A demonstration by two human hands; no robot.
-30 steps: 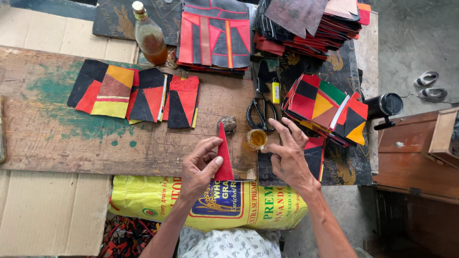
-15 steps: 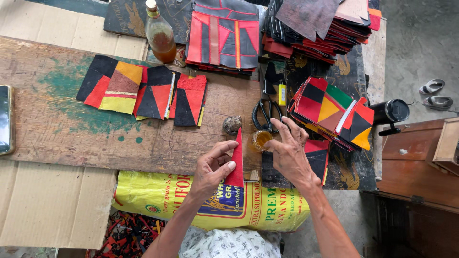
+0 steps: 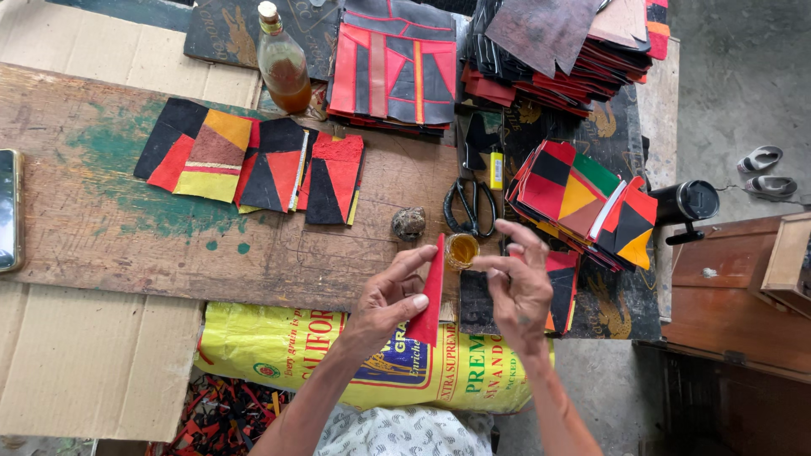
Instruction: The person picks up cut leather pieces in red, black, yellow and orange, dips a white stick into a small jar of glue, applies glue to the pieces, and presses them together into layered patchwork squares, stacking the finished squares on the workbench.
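My left hand pinches a narrow red strip of material, held upright on edge above the near side of the wooden board. My right hand hovers just right of the strip with fingers spread, holding nothing; its index finger reaches toward a small cup of amber liquid. Black scissors lie just beyond the cup, and a small brownish lump sits left of them.
Patchwork pieces in red, black and yellow lie in a row on the board. A bottle of amber liquid stands at the back. Stacks of pieces fill the right and back. A yellow sack covers my lap. A phone lies far left.
The red strip has been lifted and turned upright in my left hand. My right hand has come off the table and risen, fingers opening beside the strip.
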